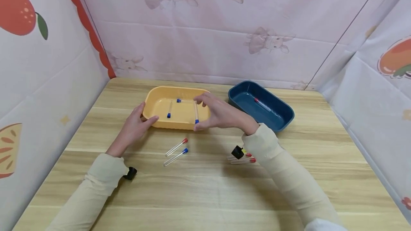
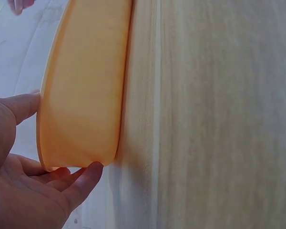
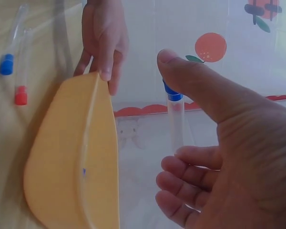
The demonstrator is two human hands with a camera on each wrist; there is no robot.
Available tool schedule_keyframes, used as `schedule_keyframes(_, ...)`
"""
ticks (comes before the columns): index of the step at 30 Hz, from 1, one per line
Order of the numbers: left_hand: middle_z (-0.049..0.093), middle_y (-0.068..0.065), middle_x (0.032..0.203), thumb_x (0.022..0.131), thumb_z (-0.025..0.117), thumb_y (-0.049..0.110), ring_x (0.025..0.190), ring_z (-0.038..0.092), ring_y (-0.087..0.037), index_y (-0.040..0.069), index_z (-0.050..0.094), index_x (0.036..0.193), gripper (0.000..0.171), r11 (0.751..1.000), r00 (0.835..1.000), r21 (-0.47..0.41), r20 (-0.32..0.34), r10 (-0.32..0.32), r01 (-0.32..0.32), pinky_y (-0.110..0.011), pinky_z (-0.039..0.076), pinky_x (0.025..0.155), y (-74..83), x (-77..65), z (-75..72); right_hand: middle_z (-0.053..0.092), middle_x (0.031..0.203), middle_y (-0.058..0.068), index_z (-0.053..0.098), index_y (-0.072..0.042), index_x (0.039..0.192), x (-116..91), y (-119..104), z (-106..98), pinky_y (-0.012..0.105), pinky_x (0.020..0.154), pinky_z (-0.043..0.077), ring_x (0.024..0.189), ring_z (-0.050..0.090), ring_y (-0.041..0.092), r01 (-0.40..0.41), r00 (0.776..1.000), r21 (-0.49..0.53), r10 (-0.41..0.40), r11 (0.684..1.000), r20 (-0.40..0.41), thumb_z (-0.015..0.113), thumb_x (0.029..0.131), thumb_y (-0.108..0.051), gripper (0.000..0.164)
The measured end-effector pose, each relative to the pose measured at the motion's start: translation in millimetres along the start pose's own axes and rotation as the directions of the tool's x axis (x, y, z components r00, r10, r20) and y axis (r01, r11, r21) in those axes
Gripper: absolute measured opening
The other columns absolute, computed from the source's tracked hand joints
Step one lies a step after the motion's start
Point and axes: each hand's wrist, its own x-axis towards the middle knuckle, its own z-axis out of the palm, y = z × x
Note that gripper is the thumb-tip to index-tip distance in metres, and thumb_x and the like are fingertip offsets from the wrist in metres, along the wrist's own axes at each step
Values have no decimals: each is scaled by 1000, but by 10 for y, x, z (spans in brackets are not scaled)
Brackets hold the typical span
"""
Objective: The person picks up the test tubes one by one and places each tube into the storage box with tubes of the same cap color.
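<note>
My right hand (image 1: pixel 224 113) pinches a clear test tube (image 3: pixel 176 119) with a blue cap, thumb at the cap and fingers at the other end. The tube is over the right part of a yellow tub (image 1: pixel 174 126). My left hand (image 1: pixel 133 127) grips the tub's left end, thumb on the rim and fingers against the outside wall (image 2: pixel 86 86). Inside the tub lies a blue-capped tube (image 1: pixel 170 108), with another blue cap (image 1: pixel 178 101) behind it. In front of the tub, a red-capped tube (image 1: pixel 175 148) and a blue-capped tube (image 1: pixel 174 158) lie side by side.
A dark blue tub (image 1: pixel 284 122) stands at the back right, holding a red-capped tube (image 1: pixel 264 105). Several red-capped tubes (image 1: pixel 242 161) lie on the wooden table (image 1: pixel 199 195) beside my right sleeve, partly hidden by a black wrist device (image 1: pixel 237 152). Printed cloth walls (image 1: pixel 205 52) border the table.
</note>
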Motion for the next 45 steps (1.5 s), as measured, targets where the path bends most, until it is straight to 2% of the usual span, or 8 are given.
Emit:
schedule_keyframes(9, 12, -32, 166, 105, 63, 29, 151, 23, -45, -10, 6, 161, 89, 1000, 1000, 7, 3, 8, -8, -54, 31, 119, 7, 14, -21, 52, 144, 14, 43, -1, 153, 224, 24, -62, 42, 103, 50, 130, 49, 32, -89, 995, -7, 89, 996, 38, 86, 84, -45, 92)
schedule_keyframes(25, 12, -31, 167, 105, 63, 29, 151, 23, -45, -9, 6, 161, 88, 1000, 1000, 10, 1, 10, -10, -54, 30, 119, 3, -1, -17, 52, 144, 15, 44, -1, 153, 543, 220, 29, 43, 103, 50, 130, 50, 33, -126, 991, -5, 127, 992, 38, 84, 84, -46, 92)
schedule_keyframes(36, 11, -30, 167, 105, 63, 30, 151, 24, -45, -7, 6, 162, 88, 1000, 1000, -6, -3, 11, -11, -54, 32, 118, -2, -16, -25, 54, 140, 13, 42, -1, 155, 795, 374, 201, 39, 103, 49, 123, 52, 26, -132, 990, 20, 131, 991, 49, 84, 84, -48, 95)
schedule_keyframes(45, 15, -32, 165, 105, 64, 28, 151, 24, -45, -9, 9, 161, 87, 1000, 1000, 6, -16, 19, -18, -54, 30, 120, -10, -12, -19, 56, 138, 17, 42, 2, 154, 929, 474, 397, 38, 100, 50, 119, 55, 30, -128, 989, -7, 128, 992, 70, 85, 85, -45, 94)
